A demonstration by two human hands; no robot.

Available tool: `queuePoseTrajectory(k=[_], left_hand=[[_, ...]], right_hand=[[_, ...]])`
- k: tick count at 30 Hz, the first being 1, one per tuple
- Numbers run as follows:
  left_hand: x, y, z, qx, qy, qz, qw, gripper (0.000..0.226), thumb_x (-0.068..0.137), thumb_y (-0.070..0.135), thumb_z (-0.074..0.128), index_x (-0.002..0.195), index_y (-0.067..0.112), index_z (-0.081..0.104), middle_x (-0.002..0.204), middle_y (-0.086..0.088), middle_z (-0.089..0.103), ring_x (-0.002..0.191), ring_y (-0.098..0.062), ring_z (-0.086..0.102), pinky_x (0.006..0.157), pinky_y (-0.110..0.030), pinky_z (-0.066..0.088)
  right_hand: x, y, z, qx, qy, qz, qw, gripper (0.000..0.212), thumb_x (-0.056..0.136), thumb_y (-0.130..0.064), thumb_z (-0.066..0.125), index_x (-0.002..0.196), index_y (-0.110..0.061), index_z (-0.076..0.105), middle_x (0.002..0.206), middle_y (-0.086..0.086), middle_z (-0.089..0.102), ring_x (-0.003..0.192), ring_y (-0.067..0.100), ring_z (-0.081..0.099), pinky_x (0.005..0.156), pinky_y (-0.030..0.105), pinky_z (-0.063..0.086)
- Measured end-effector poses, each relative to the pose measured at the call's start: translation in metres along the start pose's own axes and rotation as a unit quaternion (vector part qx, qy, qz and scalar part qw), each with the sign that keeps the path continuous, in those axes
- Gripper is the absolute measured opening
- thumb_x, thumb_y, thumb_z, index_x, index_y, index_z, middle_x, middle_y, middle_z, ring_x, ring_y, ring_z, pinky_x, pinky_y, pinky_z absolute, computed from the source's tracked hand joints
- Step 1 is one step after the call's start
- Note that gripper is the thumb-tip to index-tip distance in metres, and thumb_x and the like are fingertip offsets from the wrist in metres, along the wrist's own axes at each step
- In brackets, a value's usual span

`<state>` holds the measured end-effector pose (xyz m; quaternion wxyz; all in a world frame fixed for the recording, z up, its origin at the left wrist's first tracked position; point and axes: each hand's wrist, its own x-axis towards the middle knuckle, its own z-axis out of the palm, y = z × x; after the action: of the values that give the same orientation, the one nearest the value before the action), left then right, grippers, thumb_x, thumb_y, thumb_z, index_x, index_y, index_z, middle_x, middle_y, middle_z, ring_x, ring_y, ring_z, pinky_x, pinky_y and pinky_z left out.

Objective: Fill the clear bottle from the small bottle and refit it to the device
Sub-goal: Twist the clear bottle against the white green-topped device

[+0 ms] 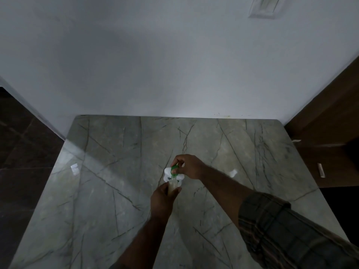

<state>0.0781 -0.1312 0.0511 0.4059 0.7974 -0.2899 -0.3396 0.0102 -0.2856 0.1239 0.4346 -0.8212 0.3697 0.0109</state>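
The marble table (108, 191) lies bare along its left edge, across its far edge by the wall (155, 65) and over its near corners, so a hand could pass there freely. The only things in the way sit near the table's middle: the white device (167, 174) with the clear bottle (172, 186) touching it, gripped by the left hand (162, 199) and right hand (189, 166). Beyond the right edge, a dark wooden cabinet (326, 133) closes that side.
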Motion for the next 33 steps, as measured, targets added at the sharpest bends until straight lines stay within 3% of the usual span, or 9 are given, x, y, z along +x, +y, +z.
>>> queuePoseTrajectory(k=[4,9,15,19,26,33], left_hand=[[-0.001,0.003,-0.001,0.004,0.004,0.002,1.0,0.013,0.084,0.039,0.072,0.082,0.028,0.065,0.064,0.011,0.06,0.058,-0.001,0.053,0.053,-0.015,0.036],[0.001,0.003,0.0,0.003,0.003,0.006,1.0,0.018,0.084,0.036,0.073,0.072,0.027,0.064,0.059,0.008,0.057,0.054,-0.005,0.05,0.053,-0.018,0.037],[0.001,0.003,-0.001,0.012,-0.006,0.004,1.0,0.016,0.085,0.036,0.072,0.076,0.025,0.065,0.06,0.009,0.057,0.053,-0.003,0.05,0.05,-0.015,0.035],[0.0,0.006,0.0,-0.006,-0.007,-0.004,1.0,0.017,0.085,0.037,0.071,0.085,0.02,0.07,0.073,-0.001,0.069,0.067,-0.018,0.063,0.061,-0.031,0.05],[0.001,0.002,0.001,0.01,-0.011,-0.007,1.0,0.017,0.085,0.038,0.072,0.08,0.023,0.068,0.069,0.004,0.065,0.062,-0.011,0.059,0.056,-0.021,0.043],[0.004,0.007,-0.001,0.01,-0.013,-0.001,1.0,0.016,0.084,0.04,0.072,0.079,0.026,0.067,0.067,0.005,0.064,0.06,-0.008,0.057,0.056,-0.021,0.043]], right_hand=[[0.002,-0.006,-0.007,-0.029,-0.015,-0.007,0.999,0.025,0.079,-0.022,0.078,0.101,-0.011,0.073,0.102,0.007,0.072,0.096,0.022,0.065,0.084,0.036,0.05],[0.002,-0.003,-0.006,-0.03,-0.014,-0.008,0.999,0.025,0.08,-0.023,0.078,0.102,-0.012,0.072,0.103,0.008,0.071,0.097,0.024,0.065,0.089,0.042,0.052],[0.002,-0.001,-0.004,-0.028,-0.012,-0.002,1.0,0.025,0.079,-0.025,0.078,0.101,-0.015,0.072,0.103,0.005,0.072,0.096,0.022,0.066,0.089,0.043,0.053],[0.003,-0.004,-0.009,-0.027,-0.016,-0.009,0.999,0.023,0.079,-0.023,0.078,0.1,-0.013,0.073,0.103,0.005,0.072,0.097,0.022,0.065,0.089,0.041,0.052],[0.0,0.002,-0.001,-0.016,-0.008,-0.011,1.0,0.025,0.079,-0.021,0.079,0.101,-0.013,0.072,0.103,0.007,0.072,0.096,0.024,0.066,0.088,0.042,0.053],[0.003,-0.005,-0.013,-0.036,-0.021,-0.018,0.999,0.024,0.079,-0.024,0.078,0.1,-0.013,0.073,0.103,0.005,0.073,0.098,0.021,0.065,0.09,0.042,0.052]])
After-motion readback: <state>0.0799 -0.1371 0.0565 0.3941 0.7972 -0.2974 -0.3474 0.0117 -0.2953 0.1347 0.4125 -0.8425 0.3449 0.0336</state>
